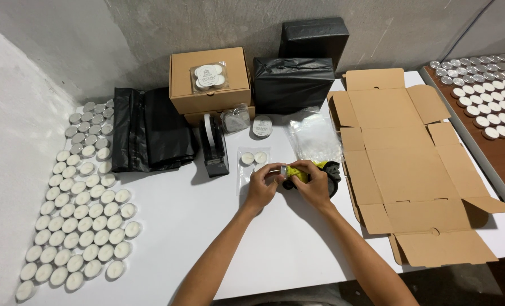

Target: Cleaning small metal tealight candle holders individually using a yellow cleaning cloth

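White tealights fill the left of the table (218, 249) in rows (77, 221) as a person works at its middle, both hands closed on one small candle (279, 171). The left hand (262, 184) pinches it from the near side, fingers curled; the right hand (312, 182) grips from the other side, just above a yellow-and-black tool (320, 173) lying on the table. Whether the right fingers also hold tape or a label cannot be told.

Just beyond the hands lies a clear bag (251, 161) with two tealights inside, and beside it stands a black tape dispenser (214, 147). Farther back sit a closed brown box (209, 79) topped with a packed sample, black plastic bags (150, 133) and a flat unfolded carton (411, 164) on the right. More tealights (487, 90) cover a brown surface at far right.

The step appears to be fine finger work on a single candle beside its bag. Done well, it would call for a light, steady pinch on the thin cup rim so the metal does not dent, the wick kept upright, and the hands held low over the table, near the bag's mouth.
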